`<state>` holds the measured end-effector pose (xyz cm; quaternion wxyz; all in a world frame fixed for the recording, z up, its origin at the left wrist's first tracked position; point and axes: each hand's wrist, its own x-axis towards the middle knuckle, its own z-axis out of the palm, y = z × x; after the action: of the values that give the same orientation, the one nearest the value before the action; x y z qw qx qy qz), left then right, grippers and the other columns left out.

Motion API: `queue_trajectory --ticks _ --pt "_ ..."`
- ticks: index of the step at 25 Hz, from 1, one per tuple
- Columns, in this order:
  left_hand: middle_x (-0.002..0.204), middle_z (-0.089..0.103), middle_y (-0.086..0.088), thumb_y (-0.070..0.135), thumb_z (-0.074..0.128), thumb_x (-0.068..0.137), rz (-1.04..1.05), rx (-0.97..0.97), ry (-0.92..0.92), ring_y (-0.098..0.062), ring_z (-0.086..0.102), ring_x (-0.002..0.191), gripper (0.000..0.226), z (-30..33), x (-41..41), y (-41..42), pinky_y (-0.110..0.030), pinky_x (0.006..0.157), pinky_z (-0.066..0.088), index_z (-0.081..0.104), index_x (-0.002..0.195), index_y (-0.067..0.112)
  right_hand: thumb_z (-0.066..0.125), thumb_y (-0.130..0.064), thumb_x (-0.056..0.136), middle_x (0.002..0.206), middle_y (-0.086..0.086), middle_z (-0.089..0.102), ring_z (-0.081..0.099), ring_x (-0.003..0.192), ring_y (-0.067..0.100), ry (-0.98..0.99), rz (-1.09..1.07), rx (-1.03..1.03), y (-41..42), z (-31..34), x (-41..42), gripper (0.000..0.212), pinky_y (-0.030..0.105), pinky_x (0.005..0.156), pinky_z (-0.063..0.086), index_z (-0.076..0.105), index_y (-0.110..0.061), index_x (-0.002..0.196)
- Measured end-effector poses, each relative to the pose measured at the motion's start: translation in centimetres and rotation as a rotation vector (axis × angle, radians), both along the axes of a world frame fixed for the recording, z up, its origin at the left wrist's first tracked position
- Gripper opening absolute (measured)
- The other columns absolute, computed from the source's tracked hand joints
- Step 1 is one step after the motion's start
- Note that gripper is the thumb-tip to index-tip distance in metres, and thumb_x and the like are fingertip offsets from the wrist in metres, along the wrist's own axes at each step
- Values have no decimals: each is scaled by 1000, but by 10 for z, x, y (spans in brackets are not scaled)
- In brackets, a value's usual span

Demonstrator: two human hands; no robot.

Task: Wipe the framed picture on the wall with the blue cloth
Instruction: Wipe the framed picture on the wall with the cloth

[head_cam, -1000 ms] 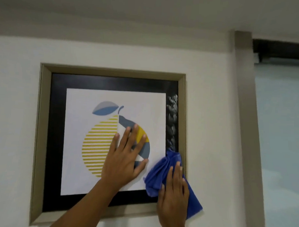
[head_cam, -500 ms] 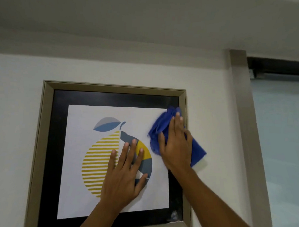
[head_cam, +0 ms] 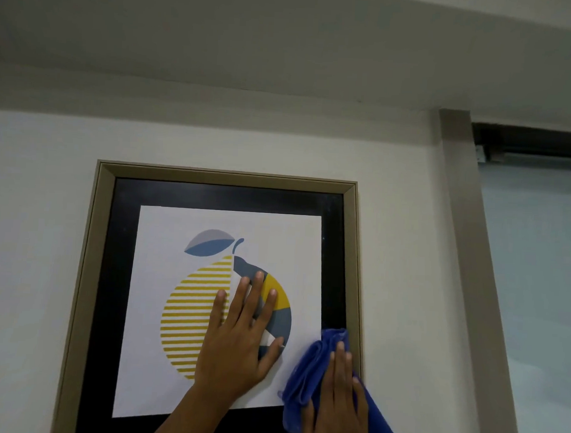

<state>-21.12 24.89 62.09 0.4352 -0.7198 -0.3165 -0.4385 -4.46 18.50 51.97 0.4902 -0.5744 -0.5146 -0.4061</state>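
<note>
The framed picture [head_cam: 228, 178] hangs on a white wall: a beige frame, a black mat and a white print of a striped yellow and grey fruit. My left hand [head_cam: 236, 342] lies flat on the glass over the fruit, fingers spread, holding nothing. My right hand [head_cam: 336, 402] presses the bunched blue cloth [head_cam: 306, 374] against the picture's lower right corner, across the black mat and the frame's right side. The cloth's far end hangs past the frame onto the wall. The frame's bottom edge runs out of view.
A beige door or window jamb [head_cam: 465, 257] runs down the wall right of the picture. Beyond it is a pale frosted pane [head_cam: 536, 276] under a dark top rail [head_cam: 529, 142]. The ceiling [head_cam: 285, 36] is close above.
My right hand slid the cloth up the picture's right side to the top corner, then back down to the lower right corner. My left hand stayed flat on the glass.
</note>
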Motion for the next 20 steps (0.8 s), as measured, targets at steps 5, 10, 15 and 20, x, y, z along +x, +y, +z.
queue_trajectory --ticks 5,10,15,20 --pt "167 21 -14 63 32 97 -5 -19 7 -35 17 153 76 -1 0 5 -53 122 9 32 157 16 28 -23 106 121 20 57 57 112 3 488 351 -51 0 88 1 30 34 111 30 42 -24 133" --pt "170 15 -12 63 42 94 8 -18 9 -33 14 155 81 -4 0 8 -53 123 6 23 160 19 44 -42 98 156 13 32 31 143 28 -31 17 54 -3 229 15 65 41 113 24 26 -9 151" --pt "168 19 -13 62 43 94 1 14 0 -34 14 155 80 -3 2 6 -55 122 8 28 159 18 31 -50 100 153 17 37 37 139 35 44 88 58 9 175 5 62 48 112 32 26 -14 150" --pt "166 22 -15 61 29 99 -6 16 3 -38 21 153 73 -2 1 1 -58 120 15 31 157 17 5 -43 103 163 11 1 13 149 24 39 12 121 21 21 -5 62 36 117 9 7 -7 153"
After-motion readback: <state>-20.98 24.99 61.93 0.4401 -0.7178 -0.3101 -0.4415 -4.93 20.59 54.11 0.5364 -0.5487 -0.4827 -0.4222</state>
